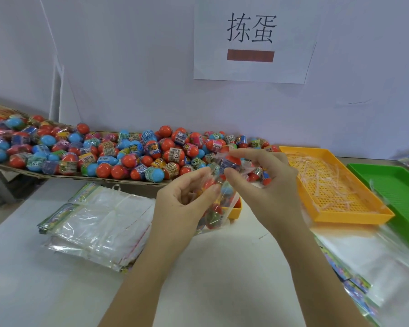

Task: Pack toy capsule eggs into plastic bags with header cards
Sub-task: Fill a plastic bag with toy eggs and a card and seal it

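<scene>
Left hand (182, 200) and right hand (269, 182) pinch the egg-filled bag (215, 210); sign (210, 57) reads 拣蛋.

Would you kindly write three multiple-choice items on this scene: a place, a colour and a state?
1. The stack of empty bags lies: A on the table, B on the floor, C in a drawer.
2. The tray holding plastic strips is: A blue, B orange, C white.
3. The bag gripped by the left hand and right hand is: A empty, B folded flat, C partly filled with eggs.
Key: A, it rests on the table; B, its rim is orange; C, eggs show through it.
</scene>
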Action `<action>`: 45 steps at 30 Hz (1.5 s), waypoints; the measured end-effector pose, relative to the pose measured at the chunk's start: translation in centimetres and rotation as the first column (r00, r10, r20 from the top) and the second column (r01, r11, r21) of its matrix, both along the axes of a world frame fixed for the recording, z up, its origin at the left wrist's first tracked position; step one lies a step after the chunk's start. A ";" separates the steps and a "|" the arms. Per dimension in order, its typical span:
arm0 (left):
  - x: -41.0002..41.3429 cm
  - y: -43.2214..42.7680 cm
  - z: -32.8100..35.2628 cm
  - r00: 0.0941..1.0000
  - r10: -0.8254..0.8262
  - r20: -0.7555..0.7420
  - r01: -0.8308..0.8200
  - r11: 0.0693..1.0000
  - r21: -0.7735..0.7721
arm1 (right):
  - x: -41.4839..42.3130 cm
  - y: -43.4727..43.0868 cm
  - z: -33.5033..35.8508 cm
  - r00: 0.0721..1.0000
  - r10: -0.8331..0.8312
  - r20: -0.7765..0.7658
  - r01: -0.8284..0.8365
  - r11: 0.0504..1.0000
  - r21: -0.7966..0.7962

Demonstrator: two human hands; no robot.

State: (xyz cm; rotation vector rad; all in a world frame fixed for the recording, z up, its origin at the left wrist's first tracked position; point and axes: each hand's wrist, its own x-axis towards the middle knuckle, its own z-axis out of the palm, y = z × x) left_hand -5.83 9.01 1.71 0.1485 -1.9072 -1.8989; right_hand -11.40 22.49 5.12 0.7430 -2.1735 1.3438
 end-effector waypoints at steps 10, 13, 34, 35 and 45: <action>0.2 0.0 0.1 0.997 -0.073 0.001 0.073 0.997 -0.037 | 0.0 0.0 0.0 0.963 -0.147 -0.227 0.156 0.987 0.025; 0.1 -0.1 0.1 0.998 -0.060 0.004 0.060 0.997 -0.044 | 0.1 -0.1 0.0 0.976 -0.095 -0.196 0.101 0.995 0.020; -0.1 0.2 -0.4 0.995 -0.095 0.043 0.100 0.984 -0.150 | -0.4 1.0 0.3 0.995 0.052 0.087 -0.056 0.997 0.049; -0.1 0.3 -0.4 0.995 -0.092 0.050 0.099 0.981 -0.169 | -0.6 1.0 0.3 0.990 0.081 0.112 -0.082 0.997 0.010; 0.2 0.8 -0.5 0.994 -0.065 0.088 0.085 0.964 -0.252 | -0.8 0.9 0.2 0.981 0.117 0.156 -0.120 0.993 0.005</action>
